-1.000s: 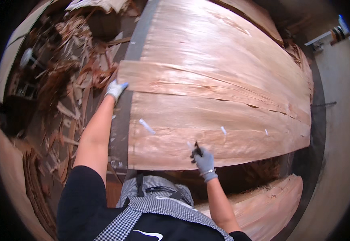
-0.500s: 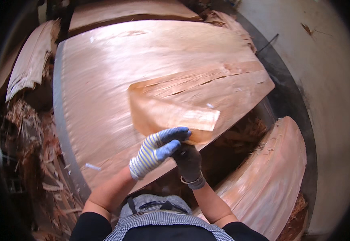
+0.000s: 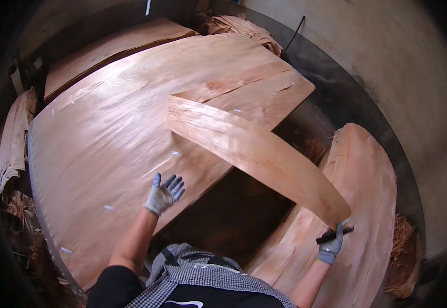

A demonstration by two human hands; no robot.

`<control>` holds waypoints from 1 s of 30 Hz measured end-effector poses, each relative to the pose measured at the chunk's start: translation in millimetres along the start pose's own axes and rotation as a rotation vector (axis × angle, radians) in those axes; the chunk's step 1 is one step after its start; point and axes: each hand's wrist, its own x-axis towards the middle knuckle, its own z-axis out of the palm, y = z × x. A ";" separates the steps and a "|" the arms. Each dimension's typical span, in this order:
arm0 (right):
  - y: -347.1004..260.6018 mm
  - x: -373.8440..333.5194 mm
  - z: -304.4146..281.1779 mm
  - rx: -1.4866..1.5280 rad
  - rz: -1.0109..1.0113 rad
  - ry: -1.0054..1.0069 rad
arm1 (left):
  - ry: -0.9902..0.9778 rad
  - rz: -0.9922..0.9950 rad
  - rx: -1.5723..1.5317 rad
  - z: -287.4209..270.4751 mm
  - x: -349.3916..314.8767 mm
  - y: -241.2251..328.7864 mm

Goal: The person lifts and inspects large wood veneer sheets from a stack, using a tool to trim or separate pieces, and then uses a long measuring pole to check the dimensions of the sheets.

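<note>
A long strip of thin wood veneer arches from the large veneer sheet out to the right, over the dark gap. My right hand, gloved, grips the strip's right end above another veneer stack. A small black object is also in that hand; its kind does not show clearly. My left hand, in a light glove with bluish fingers, is raised over the sheet's near edge. Its fingers are spread, and nothing is in it. The strip's far end meets the sheet near its middle.
Small white pieces of tape dot the sheet. More veneer lies behind it, and a crumpled bundle at the back. Torn veneer scraps lie at the right. A pale floor runs along the right side.
My hands, earlier together at the sheet's near edge, are now apart. The right has swung out to the right, drawing the strip with it; the left has opened. The view has also shifted.
</note>
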 end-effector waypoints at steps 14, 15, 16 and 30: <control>-62.5 194.8 -245.5 -0.046 -0.162 0.883 | -0.329 0.186 0.176 129.1 454.2 30.2; -70.2 211.5 -242.2 -0.060 -0.183 0.921 | -0.411 0.218 0.238 151.3 482.6 27.3; -77.1 224.8 -233.7 -0.068 -0.205 0.954 | -0.345 0.292 0.266 181.7 519.3 22.8; -125.5 583.9 -91.2 -0.461 -0.101 0.729 | -0.716 0.213 1.123 570.8 867.9 -385.9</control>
